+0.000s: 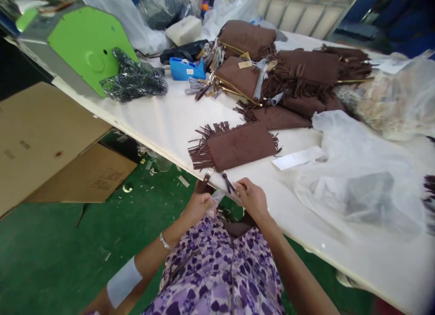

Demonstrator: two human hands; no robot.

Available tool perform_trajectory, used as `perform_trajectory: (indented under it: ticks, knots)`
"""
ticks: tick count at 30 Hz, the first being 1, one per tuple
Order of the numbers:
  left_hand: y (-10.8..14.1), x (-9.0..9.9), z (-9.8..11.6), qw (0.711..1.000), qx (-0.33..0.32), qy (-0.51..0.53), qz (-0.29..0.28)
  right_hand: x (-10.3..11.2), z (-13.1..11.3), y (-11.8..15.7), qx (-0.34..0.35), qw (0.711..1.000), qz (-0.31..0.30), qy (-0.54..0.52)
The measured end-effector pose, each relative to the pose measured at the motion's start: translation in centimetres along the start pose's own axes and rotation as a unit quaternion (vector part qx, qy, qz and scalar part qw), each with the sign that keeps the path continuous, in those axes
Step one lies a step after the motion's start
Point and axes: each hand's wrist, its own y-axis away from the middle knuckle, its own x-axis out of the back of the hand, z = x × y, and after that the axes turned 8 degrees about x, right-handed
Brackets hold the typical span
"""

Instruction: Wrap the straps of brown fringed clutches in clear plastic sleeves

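A brown fringed pouch (243, 147) lies flat at the table's near edge, its fringe pointing left. From its near side hang a brown wrist strap (205, 181) and a dark knotted pull (228, 183) on metal rings. My left hand (200, 204) is closed just below the wrist strap, gripping a translucent plastic strip (217, 198). Fingertips of my right hand (253, 199) are pinched together beside the end of the dark pull; exactly what lies between them is too small to make out.
More brown fringed bags (306, 70) are heaped at the back. A blue tape dispenser (186, 69), a green-sided machine (91, 43) and black crinkled plastic (134, 79) stand left. Clear plastic bags (356, 201) and a white paper strip (299, 157) lie right. Cardboard (47, 142) is at left.
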Motion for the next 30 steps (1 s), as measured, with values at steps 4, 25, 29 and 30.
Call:
perform_trajectory:
  ticks: [4, 25, 29, 30]
  knots:
    - [-0.8, 1.7, -0.6, 0.999, 0.01, 0.04, 0.029, -1.6, -1.3, -2.7, 0.038, 0.988, 0.01, 0.149]
    - [1.9, 2.6, -1.5, 0.978, 0.089, 0.188, -0.021, -3.0, -1.7, -2.0, -0.093, 0.82, -0.181, -0.534]
    - [1.7, 2.1, -1.6, 0.981, 0.1, 0.166, -0.015, -2.6, -1.4, -1.8, -0.103, 0.829, -0.209, -0.508]
    - [1.7, 2.1, -1.6, 0.98, 0.105, 0.17, -0.018, -2.7, -1.3, -1.8, -0.103, 0.833, -0.209, -0.502]
